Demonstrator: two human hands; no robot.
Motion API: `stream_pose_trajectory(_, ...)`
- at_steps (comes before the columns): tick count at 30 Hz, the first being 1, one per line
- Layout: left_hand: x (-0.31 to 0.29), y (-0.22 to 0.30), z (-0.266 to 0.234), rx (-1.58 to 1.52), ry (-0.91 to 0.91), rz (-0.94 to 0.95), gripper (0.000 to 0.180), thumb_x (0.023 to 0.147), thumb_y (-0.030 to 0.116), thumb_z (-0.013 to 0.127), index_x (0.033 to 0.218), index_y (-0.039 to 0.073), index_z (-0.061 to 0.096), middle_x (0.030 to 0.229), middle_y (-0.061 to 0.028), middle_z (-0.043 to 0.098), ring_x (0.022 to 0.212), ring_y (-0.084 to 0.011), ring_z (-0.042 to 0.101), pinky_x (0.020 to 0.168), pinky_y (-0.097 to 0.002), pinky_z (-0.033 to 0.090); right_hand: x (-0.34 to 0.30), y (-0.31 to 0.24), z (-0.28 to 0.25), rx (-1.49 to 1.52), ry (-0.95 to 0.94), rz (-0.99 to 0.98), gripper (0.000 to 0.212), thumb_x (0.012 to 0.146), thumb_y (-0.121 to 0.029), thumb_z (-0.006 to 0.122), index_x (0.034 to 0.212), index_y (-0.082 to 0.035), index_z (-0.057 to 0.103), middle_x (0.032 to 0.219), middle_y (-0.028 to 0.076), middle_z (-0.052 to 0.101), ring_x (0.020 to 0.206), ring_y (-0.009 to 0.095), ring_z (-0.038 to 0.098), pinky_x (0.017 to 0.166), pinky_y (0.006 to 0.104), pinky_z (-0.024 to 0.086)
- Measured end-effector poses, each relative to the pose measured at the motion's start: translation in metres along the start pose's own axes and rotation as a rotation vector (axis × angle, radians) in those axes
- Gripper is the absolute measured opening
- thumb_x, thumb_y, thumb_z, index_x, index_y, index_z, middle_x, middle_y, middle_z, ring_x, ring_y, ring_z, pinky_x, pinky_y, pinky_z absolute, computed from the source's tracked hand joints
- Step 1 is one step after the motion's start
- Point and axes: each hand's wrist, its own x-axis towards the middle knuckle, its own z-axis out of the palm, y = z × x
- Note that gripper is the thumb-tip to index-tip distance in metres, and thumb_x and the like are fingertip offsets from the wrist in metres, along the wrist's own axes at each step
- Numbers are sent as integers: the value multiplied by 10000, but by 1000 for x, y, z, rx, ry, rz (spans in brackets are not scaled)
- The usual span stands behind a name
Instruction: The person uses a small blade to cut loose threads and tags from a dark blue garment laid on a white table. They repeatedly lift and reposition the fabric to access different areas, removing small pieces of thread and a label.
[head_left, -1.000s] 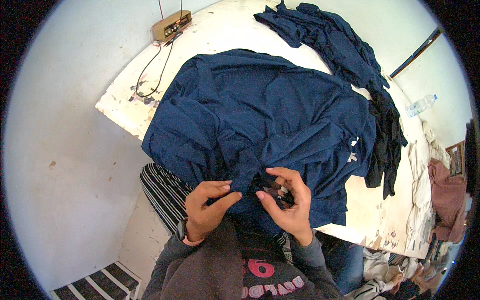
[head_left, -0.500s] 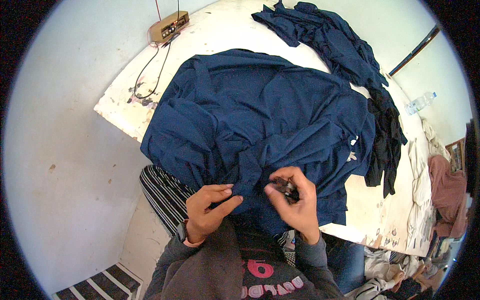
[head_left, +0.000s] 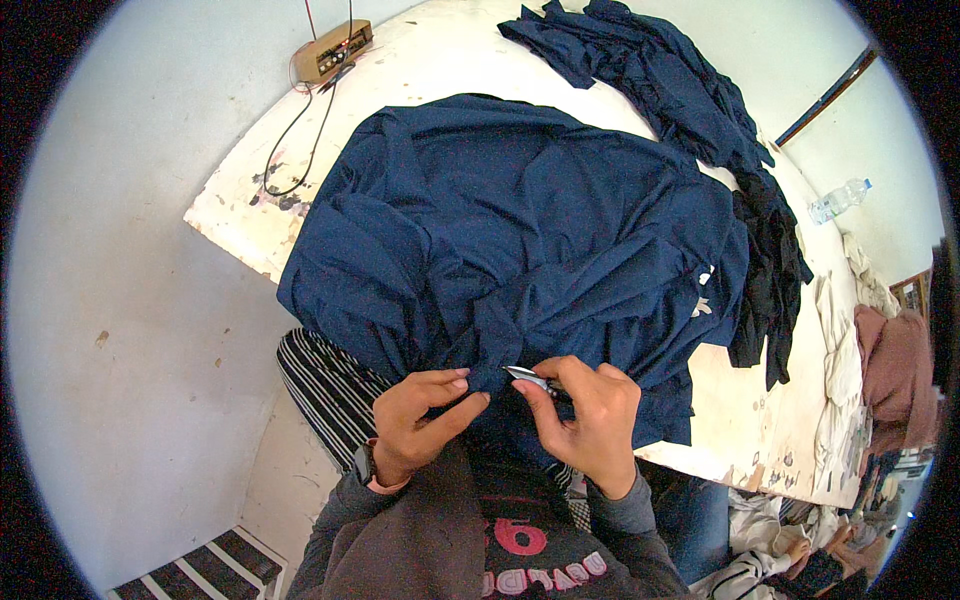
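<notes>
A wide piece of navy blue fabric (head_left: 560,200) lies heaped in folds over the table and hangs down its near edge toward me. My left hand (head_left: 420,418) pinches the fabric's near part between thumb and fingers. Close to the right of it, my right hand (head_left: 590,412) is closed around small thread snips (head_left: 527,376). Their pointed silver blades face left, toward my left fingertips, just over the fabric. The snips' handle is mostly hidden in my palm.
The white table (head_left: 410,65) has stained edges. A brown box-shaped device (head_left: 335,52) with a looped black cable stands at the far left. More navy garments (head_left: 650,80), black cloth (head_left: 768,280) and a plastic bottle (head_left: 840,202) lie along the right. White cloth (head_left: 832,380) lies farther right.
My right hand has turned the snips so that their blades now show, pointing left near the fabric. My left hand keeps its pinch in nearly the same place.
</notes>
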Motion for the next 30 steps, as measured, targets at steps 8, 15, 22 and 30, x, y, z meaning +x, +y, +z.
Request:
stream_pose_trajectory(8,3,4,-7,83,-18,-149,304,626,-9,791,911,77,731,1031,-131,677,1029,-316,695,837,-384,573,-7,13,16,256,61,162,252,816,-215,836,907,-88,639,740,61,686,556,227,625,550,341,462)
stream_pose_trajectory(15,8,-7,-6,-140,-43,-389,400,688,-59,732,1022,42,539,1150,-170,628,1016,-383,649,894,-426,525,-21,30,52,237,-129,379,472,781,-229,873,1030,-77,501,873,105,698,714,309,699,649,388,545)
stream_pose_trajectory(22,18,2,-9,-198,-181,-602,348,798,-39,707,1123,-2,588,1127,-173,650,975,-293,667,866,-363,520,-16,32,41,657,12,407,189,867,21,731,1033,-16,648,955,80,727,857,130,680,717,263,512)
stream_pose_trajectory(30,6,7,-11,-711,-339,-1051,357,914,124,757,1226,-5,638,1174,-91,690,1097,-159,638,966,-297,482,-8,36,33,368,96,242,174,819,-3,745,980,-41,694,862,92,652,748,212,660,661,299,492)
